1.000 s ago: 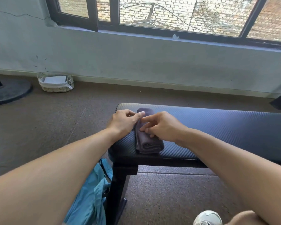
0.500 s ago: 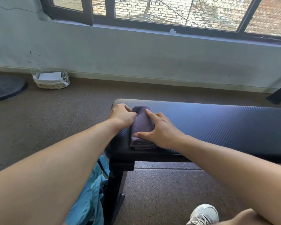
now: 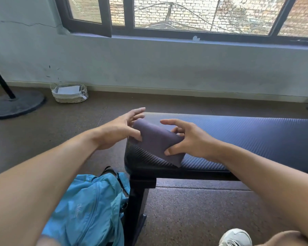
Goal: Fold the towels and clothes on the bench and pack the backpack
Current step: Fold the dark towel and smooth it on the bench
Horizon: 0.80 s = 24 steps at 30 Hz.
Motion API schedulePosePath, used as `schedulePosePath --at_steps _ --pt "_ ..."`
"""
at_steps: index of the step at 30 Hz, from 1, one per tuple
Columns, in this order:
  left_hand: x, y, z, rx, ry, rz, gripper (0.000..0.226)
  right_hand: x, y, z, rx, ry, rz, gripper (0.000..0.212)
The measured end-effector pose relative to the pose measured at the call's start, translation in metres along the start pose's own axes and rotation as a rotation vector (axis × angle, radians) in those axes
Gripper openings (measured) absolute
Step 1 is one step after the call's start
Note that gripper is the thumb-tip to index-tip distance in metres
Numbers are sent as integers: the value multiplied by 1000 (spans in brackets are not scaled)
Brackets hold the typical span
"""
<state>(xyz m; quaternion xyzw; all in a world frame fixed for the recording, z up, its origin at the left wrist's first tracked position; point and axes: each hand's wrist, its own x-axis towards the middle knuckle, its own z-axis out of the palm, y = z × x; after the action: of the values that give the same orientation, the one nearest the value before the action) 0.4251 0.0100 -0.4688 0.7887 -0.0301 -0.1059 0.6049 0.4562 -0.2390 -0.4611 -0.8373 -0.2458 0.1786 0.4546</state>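
Bare forearms, no sleeves; 1 white sneaker (image 3: 236,237).

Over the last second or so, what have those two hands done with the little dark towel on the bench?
The folded towel has been picked up from lying flat on the bench and tilted. The right hand, earlier resting on top, now pinches its right end; the left hand touches the left end, fingers spread. The blue backpack stays on the floor by the bench leg, and the basket by the wall.
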Motion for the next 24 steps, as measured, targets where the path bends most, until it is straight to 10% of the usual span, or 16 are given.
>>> schedulePosePath --at_steps 7,14,24 --pt "-35 -10 14 -109 -27 -76 49 1 -3 -2 592 91 62 74" --pt "-41 -19 16 -358 111 -67 72 6 -5 14 900 102 209 42" --pt "-55 -3 29 -22 -23 -102 61 8 -26 27 733 212 173 46"
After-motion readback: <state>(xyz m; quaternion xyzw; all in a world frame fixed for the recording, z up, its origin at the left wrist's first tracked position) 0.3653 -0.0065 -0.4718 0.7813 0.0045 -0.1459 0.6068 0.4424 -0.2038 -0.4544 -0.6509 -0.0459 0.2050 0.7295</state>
